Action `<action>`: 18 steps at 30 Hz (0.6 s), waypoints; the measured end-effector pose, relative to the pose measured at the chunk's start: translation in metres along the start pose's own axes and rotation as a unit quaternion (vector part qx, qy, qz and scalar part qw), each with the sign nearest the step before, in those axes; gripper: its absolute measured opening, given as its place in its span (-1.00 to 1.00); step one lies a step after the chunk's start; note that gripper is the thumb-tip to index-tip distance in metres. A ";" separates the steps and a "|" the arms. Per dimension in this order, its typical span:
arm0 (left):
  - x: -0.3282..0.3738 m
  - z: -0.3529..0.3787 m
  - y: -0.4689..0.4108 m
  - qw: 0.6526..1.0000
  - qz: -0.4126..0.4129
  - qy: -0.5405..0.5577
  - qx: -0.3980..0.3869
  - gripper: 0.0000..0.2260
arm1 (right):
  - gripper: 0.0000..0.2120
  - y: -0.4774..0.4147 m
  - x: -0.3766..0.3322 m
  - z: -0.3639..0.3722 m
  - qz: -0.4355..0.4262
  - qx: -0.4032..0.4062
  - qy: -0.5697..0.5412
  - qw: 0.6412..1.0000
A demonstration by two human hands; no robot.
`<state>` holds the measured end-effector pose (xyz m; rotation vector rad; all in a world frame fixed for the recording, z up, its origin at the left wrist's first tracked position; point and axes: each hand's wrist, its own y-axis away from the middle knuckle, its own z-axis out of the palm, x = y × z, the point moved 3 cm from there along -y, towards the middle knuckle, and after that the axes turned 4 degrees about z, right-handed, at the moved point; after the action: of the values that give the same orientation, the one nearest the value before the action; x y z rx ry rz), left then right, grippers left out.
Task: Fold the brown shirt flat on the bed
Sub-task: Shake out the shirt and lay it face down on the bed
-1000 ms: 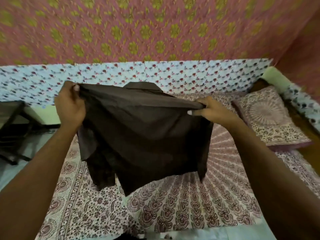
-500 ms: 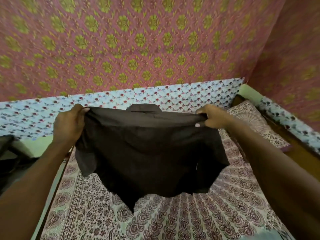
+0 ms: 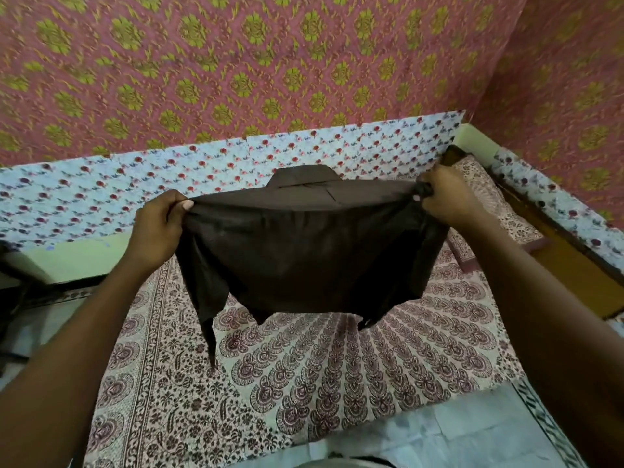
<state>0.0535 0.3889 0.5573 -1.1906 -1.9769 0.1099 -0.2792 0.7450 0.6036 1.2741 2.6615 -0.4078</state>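
Nothing here can be read: no words, labels, brand marks or numbers show on anything in the room, only printed patterns.

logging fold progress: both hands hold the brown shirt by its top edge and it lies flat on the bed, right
No: the head view shows the brown shirt hanging in the air above the bed, not lying on it. The left hand and right hand do hold its top edge.
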 end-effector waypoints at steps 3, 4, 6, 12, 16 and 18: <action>-0.011 0.013 0.025 0.996 0.017 0.050 -0.065 -0.80 | -0.77 0.028 0.017 0.016 0.034 -0.009 -0.019 0.999; -0.014 0.018 0.033 0.994 0.022 0.059 -0.087 -0.79 | -0.79 0.037 0.026 0.021 0.047 -0.001 -0.027 0.999; -0.017 0.030 0.042 0.991 0.008 0.072 -0.110 -0.81 | -0.75 0.049 0.041 0.026 0.060 0.023 -0.044 0.997; -0.011 0.034 0.011 0.986 -0.064 0.154 -0.022 -0.65 | -0.83 0.009 0.060 0.000 0.031 0.070 -0.053 0.996; -0.003 0.047 -0.036 0.991 -0.048 0.124 -0.007 -0.67 | -0.94 -0.061 0.062 0.002 -0.005 0.065 -0.019 0.998; -0.005 0.068 -0.062 0.996 -0.052 0.064 -0.031 -0.56 | -0.92 -0.100 0.066 0.022 0.001 0.040 0.005 0.999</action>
<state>-0.0344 0.3723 0.5370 -1.1040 -1.9375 -0.0797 -0.3978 0.7275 0.5829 1.3038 2.6775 -0.5131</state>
